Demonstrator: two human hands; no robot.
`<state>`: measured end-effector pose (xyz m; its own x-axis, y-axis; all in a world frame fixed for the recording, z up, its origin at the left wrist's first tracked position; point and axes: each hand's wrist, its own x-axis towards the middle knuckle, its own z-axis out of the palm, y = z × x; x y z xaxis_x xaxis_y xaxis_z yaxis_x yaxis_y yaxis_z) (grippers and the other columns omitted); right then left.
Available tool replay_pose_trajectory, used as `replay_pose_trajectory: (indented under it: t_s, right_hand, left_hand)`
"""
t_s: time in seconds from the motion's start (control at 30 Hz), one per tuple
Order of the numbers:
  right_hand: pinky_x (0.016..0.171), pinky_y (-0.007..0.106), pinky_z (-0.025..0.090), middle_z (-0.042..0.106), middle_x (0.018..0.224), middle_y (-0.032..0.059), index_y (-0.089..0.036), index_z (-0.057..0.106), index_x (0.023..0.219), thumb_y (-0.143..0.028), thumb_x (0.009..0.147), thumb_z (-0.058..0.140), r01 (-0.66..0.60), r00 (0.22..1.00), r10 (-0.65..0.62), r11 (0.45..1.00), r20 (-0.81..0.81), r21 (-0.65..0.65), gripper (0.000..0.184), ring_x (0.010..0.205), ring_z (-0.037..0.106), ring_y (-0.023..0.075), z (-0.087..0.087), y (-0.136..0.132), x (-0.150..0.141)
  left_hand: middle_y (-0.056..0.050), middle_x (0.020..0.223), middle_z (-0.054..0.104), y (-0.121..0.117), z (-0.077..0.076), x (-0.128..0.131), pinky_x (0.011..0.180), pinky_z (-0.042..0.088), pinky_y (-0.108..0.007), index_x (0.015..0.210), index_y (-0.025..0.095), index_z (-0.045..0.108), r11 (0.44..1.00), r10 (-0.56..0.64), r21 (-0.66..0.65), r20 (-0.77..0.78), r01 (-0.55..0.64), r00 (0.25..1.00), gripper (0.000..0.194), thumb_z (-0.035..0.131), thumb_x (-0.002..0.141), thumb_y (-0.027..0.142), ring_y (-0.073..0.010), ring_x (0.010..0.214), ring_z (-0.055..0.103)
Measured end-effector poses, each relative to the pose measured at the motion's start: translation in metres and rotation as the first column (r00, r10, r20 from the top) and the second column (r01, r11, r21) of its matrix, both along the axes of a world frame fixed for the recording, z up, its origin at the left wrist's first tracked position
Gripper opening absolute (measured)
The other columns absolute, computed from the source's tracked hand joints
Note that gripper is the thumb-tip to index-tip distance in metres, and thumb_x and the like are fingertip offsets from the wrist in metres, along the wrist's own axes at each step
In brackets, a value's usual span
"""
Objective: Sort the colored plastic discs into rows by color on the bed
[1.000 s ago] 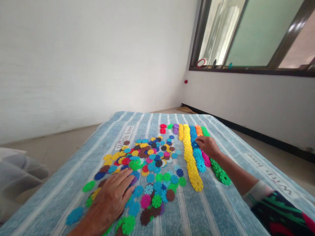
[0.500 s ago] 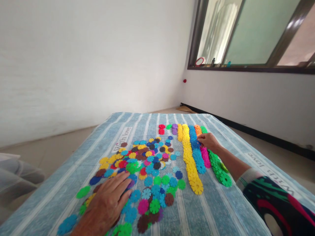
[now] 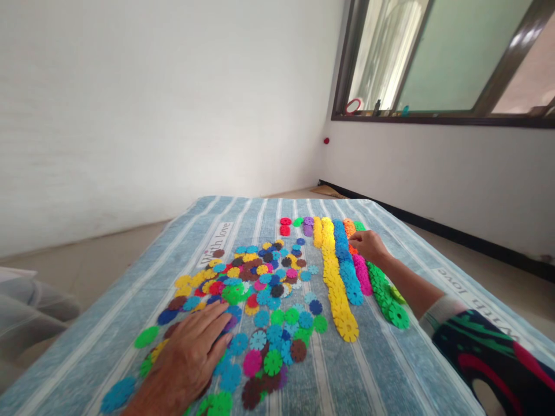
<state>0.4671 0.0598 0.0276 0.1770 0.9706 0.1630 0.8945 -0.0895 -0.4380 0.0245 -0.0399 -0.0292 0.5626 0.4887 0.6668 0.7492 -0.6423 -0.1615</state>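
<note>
A loose heap of coloured snowflake discs [image 3: 260, 289] lies spread over a blue striped cloth [image 3: 390, 370]. To its right run sorted rows: a yellow row [image 3: 336, 283], a blue row [image 3: 349, 271], a pink row [image 3: 362, 274], an orange row [image 3: 349, 227] and a green row [image 3: 384, 292]. My left hand [image 3: 191, 355] lies flat, fingers stretched, on the near left part of the heap. My right hand [image 3: 367, 245] reaches to the far end of the rows, fingers pinched together at the orange and blue discs; what they hold is hidden.
The cloth covers a table whose far edge [image 3: 277, 199] meets a white wall and bare floor. A window sill [image 3: 433, 120] with small items runs at the upper right. A grey bundle [image 3: 30, 312] sits at the far left.
My right hand has crept farther along the rows, from the blue and pink discs to the orange ones. My left hand has stayed flat on the heap.
</note>
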Motion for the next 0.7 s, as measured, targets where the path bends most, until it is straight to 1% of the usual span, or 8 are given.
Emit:
replay_pose_trajectory:
  t_s: [0.1, 0.2, 0.3, 0.33, 0.4, 0.47, 0.57, 0.7]
  right_hand:
    - [0.074, 0.036, 0.054, 0.064, 0.106, 0.0051, -0.015, 0.063, 0.107, -0.033, 0.094, 0.060, -0.040, 0.998, 0.038, 0.999, 0.059, 0.034, 0.022, 0.087, 0.064, 0.0195, 0.005, -0.009, -0.010]
    - [0.070, 0.033, 0.052, 0.065, 0.092, 0.0020, -0.014, 0.064, 0.096, -0.033, 0.094, 0.060, -0.106, 0.989, 0.098, 0.992, 0.110, 0.072, 0.019, 0.077, 0.063, 0.0168, 0.009, -0.020, -0.027]
    - [0.062, 0.026, 0.043, 0.063, 0.072, -0.0008, -0.015, 0.067, 0.081, -0.020, 0.093, 0.054, -0.203, 0.971, 0.185, 0.973, 0.152, 0.113, 0.018, 0.069, 0.061, 0.0157, 0.013, -0.035, -0.053]
    - [0.061, 0.025, 0.040, 0.063, 0.070, -0.0009, -0.016, 0.067, 0.078, -0.016, 0.091, 0.053, -0.252, 0.959, 0.231, 0.960, 0.165, 0.120, 0.019, 0.069, 0.061, 0.0153, 0.014, -0.042, -0.063]
    - [0.058, 0.023, 0.035, 0.063, 0.069, -0.0006, -0.017, 0.066, 0.072, -0.013, 0.089, 0.053, -0.359, 0.923, 0.335, 0.926, 0.189, 0.115, 0.022, 0.067, 0.059, 0.0139, 0.016, -0.056, -0.084]
    - [0.058, 0.023, 0.033, 0.063, 0.068, -0.0007, -0.018, 0.064, 0.068, -0.013, 0.089, 0.052, -0.466, 0.873, 0.438, 0.880, 0.216, 0.098, 0.024, 0.065, 0.057, 0.0128, 0.016, -0.072, -0.107]
    - [0.060, 0.024, 0.033, 0.064, 0.073, -0.0004, -0.019, 0.063, 0.072, -0.017, 0.089, 0.055, -0.599, 0.782, 0.568, 0.798, 0.256, 0.061, 0.019, 0.066, 0.057, 0.0130, 0.016, -0.096, -0.140]
    - [0.060, 0.025, 0.034, 0.064, 0.077, 0.0006, -0.019, 0.061, 0.074, -0.024, 0.091, 0.057, -0.728, 0.658, 0.695, 0.685, 0.291, 0.009, 0.018, 0.068, 0.058, 0.0146, 0.012, -0.123, -0.183]
  left_hand:
    - [-0.006, 0.112, 0.071, 0.001, -0.003, -0.001, 0.090, 0.049, -0.036, 0.103, 0.022, 0.067, 1.000, 0.012, -0.014, 0.004, -0.012, 1.000, 0.033, 0.045, 0.093, 0.044, -0.0231, 0.102, 0.066]
    - [-0.007, 0.113, 0.070, 0.001, -0.006, -0.002, 0.091, 0.049, -0.037, 0.104, 0.022, 0.068, 0.999, 0.029, -0.036, 0.012, -0.028, 1.000, 0.035, 0.044, 0.094, 0.046, -0.0234, 0.103, 0.065]
    - [-0.006, 0.115, 0.070, 0.000, -0.008, -0.003, 0.093, 0.048, -0.037, 0.105, 0.022, 0.068, 0.997, 0.043, -0.068, 0.019, -0.042, 0.999, 0.036, 0.043, 0.094, 0.046, -0.0233, 0.105, 0.064]
    - [-0.007, 0.115, 0.070, 0.000, -0.008, -0.002, 0.094, 0.048, -0.037, 0.106, 0.022, 0.068, 0.996, 0.044, -0.079, 0.019, -0.042, 0.999, 0.036, 0.043, 0.094, 0.046, -0.0233, 0.105, 0.064]
    - [-0.007, 0.115, 0.070, -0.001, -0.006, -0.002, 0.093, 0.049, -0.037, 0.105, 0.022, 0.069, 0.995, 0.043, -0.094, 0.019, -0.041, 0.999, 0.036, 0.044, 0.094, 0.045, -0.0233, 0.105, 0.064]
    - [-0.007, 0.115, 0.070, -0.003, -0.004, 0.000, 0.092, 0.050, -0.037, 0.105, 0.022, 0.069, 0.994, 0.044, -0.097, 0.026, -0.041, 0.999, 0.036, 0.043, 0.094, 0.044, -0.0234, 0.104, 0.065]
    - [-0.008, 0.113, 0.071, -0.005, 0.000, 0.002, 0.091, 0.051, -0.039, 0.103, 0.022, 0.070, 0.995, 0.039, -0.095, 0.038, -0.035, 0.999, 0.034, 0.045, 0.093, 0.042, -0.0240, 0.103, 0.066]
    - [-0.009, 0.114, 0.070, -0.010, 0.005, 0.005, 0.092, 0.051, -0.041, 0.103, 0.020, 0.070, 0.990, 0.023, -0.138, 0.042, -0.017, 0.999, 0.030, 0.048, 0.093, 0.037, -0.0250, 0.104, 0.065]
